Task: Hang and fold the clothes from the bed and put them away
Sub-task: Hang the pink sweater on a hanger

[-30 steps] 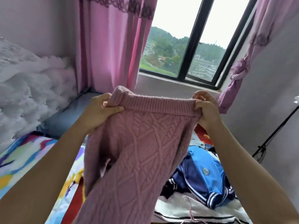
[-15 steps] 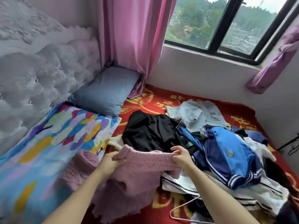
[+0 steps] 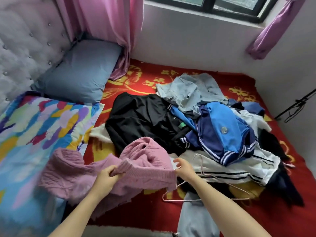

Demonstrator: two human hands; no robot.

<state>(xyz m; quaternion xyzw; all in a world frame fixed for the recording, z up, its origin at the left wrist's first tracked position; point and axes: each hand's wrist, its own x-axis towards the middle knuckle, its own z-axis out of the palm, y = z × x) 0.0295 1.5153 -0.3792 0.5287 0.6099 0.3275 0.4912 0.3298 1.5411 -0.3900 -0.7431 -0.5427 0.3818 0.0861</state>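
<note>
A pink cable-knit sweater (image 3: 82, 171) lies crumpled on the red flowered bedspread (image 3: 150, 212), partly over the colourful quilt. My left hand (image 3: 106, 177) grips its ribbed hem near the middle. My right hand (image 3: 184, 168) pinches the hem's right corner. Just right of that hand a thin pink wire hanger (image 3: 205, 200) rests on the bed. Behind lies a pile of clothes: a black top (image 3: 142, 120), a blue jacket (image 3: 220, 132), a pale grey-blue garment (image 3: 191, 89) and a white garment with black stripes (image 3: 239, 170). A grey garment (image 3: 196, 219) hangs over the near edge.
A grey-blue pillow (image 3: 82, 71) and a colourful quilt (image 3: 34, 127) lie on the left against the tufted headboard (image 3: 20, 40). Pink curtains (image 3: 106, 23) hang by the window. Walls close off the bed's far and right sides, with a black stand (image 3: 295, 106) at the right.
The sweater was held up in front of the window; both hands have since brought it down onto the bed. The view has tilted down to the bed and clothes pile.
</note>
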